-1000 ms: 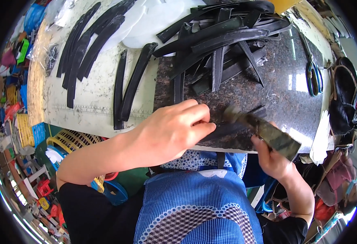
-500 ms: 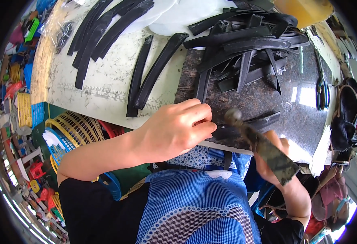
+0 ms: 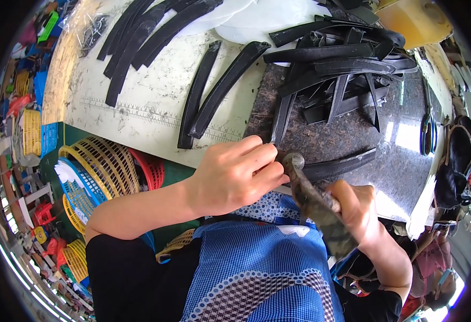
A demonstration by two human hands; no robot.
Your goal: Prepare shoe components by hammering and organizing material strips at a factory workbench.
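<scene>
My left hand (image 3: pixel 238 174) is closed, thumb and fingers pinching the near end of a black strip (image 3: pixel 340 165) on the dark stone slab (image 3: pixel 348 137). In my right hand (image 3: pixel 356 206) is a hammer (image 3: pixel 329 225) with a round striking face and a broad, flat tail. Its round face is right beside my left fingertips, over the slab's near edge; whether it touches the strip cannot be made out. Most of the handle is hidden by my fingers. Beyond my hands lies a heap of black strips (image 3: pixel 342 67) on the slab.
Two black strips (image 3: pixel 222 88) and a fanned group (image 3: pixel 139 43) lie on the white board (image 3: pixel 155 91). Scissors (image 3: pixel 427 129) rest at the slab's right side. A yellow container (image 3: pixel 415 24) stands behind. Yellow basket (image 3: pixel 104 161) and red basket (image 3: pixel 149 169) sit below left. Another person (image 3: pixel 434 263) appears lower right.
The hammer has swung left, bringing its round face close to my left fingertips. My left hand keeps its pinch. The whole view has shifted slightly.
</scene>
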